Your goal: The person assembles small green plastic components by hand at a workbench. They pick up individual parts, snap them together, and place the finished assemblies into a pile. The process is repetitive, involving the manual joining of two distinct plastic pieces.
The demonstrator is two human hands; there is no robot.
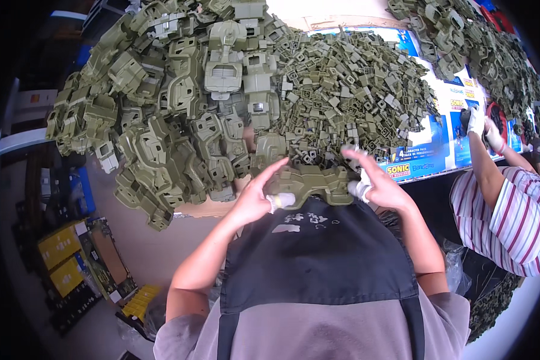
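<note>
In front of my apron, at the near edge of the heaps, an olive-green moulded plastic part [315,182] lies between my two hands. My left hand [261,193] grips its left end, with a white-wrapped thumb on the near side and the index finger stretched along the outside. At the right end, my right hand [379,183] holds it the same way, its white-wrapped thumb against the part; those fingertips are slightly blurred. Small olive-green plastic pieces [354,90] are heaped just beyond. Larger olive-green shells [180,90] pile up to the left.
Blue-and-white printed cardboard [429,141] covers the table at right. A co-worker in a striped shirt [504,216] reaches over it with white-gloved hands [476,122]. Another olive-green heap [462,36] lies at far right. Yellow boxes [60,264] stand low at left.
</note>
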